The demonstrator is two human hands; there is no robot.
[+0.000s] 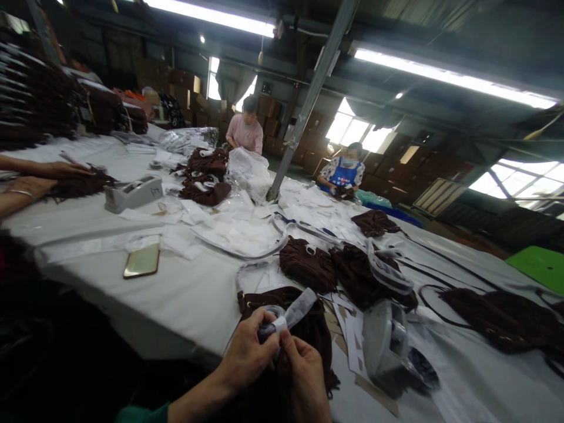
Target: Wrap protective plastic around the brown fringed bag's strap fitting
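Close in front of me, a dark brown bag (319,332) lies on the white-covered table. Over it, my left hand (249,346) grips a bundled bag strap (302,305) covered in pale, see-through wrapping. A white band (279,323) goes around the bundle. My right hand (304,367) pinches the band's lower edge between thumb and fingertips. Both hands are closed and nearly touching. My palms and the bag's front edge hide part of the strap. To the right of my hands stands a grey tape dispenser (383,343).
Several brown fringed bags (306,264) lie beyond and to the right, their straps trailing. A phone (141,260) and another tape dispenser (134,192) are at left, near a co-worker's hands (73,170). A slanted metal post (308,106) rises beyond the table's middle; two people work across.
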